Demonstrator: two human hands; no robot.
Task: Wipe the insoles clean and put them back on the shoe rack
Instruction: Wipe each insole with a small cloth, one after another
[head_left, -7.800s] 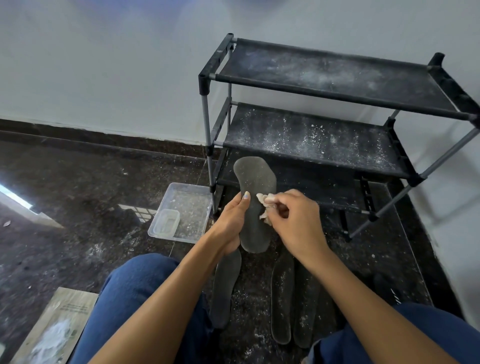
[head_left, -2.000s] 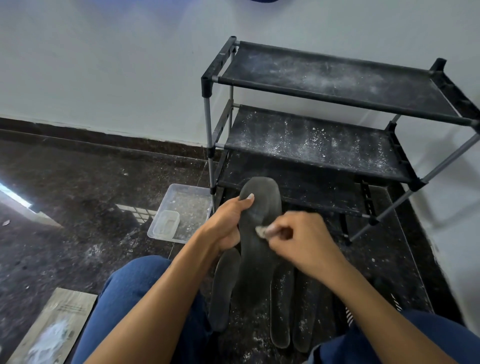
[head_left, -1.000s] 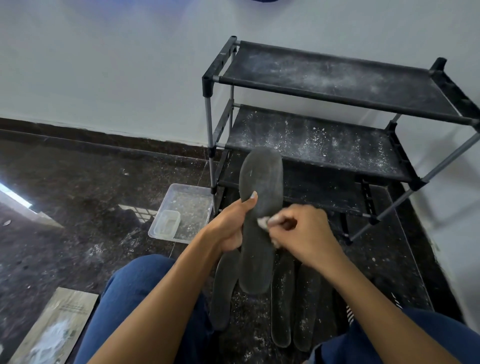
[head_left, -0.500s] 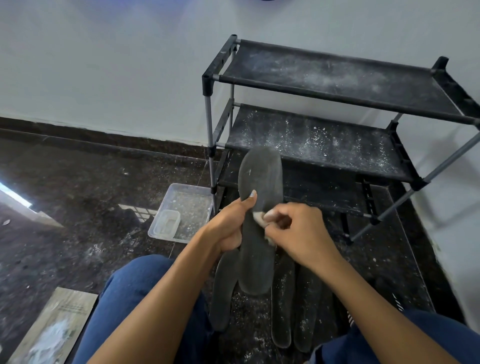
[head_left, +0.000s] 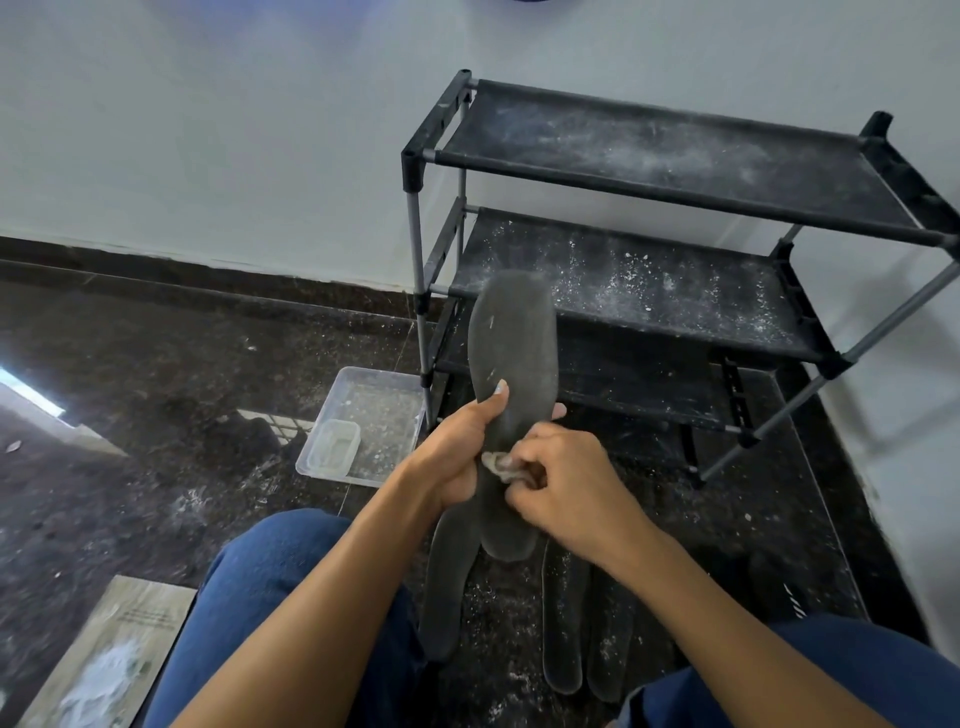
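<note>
A seated person wipes down a dark grey insole (head_left: 511, 364) in front of a black three-shelf shoe rack (head_left: 670, 192) that stands against a pale wall. The left hand (head_left: 457, 452) is closed around the insole's narrow waist, thumb pressed on the near face, holding it upright in the air with the broad toe end pointing up toward the rack's middle shelf. The right hand (head_left: 563, 488) is clenched on a small crumpled wipe (head_left: 497, 462), pressing it against the insole just beside the left thumb. Three more insoles (head_left: 563, 634) lie flat on the speckled dark floor (head_left: 156, 395) between the person's knees, one to the left and two close together to the right, all dusted with white specks. A clear plastic tray (head_left: 382, 410) with a small tub (head_left: 335, 449) inside sits on the floor just left of the rack. The wiping step appears to be under way, with no insole yet on the rack, whose shelves are themselves powdery. The next move likely calls for working the wipe along the remaining length, then setting the cleaned insole flat on a shelf.
</note>
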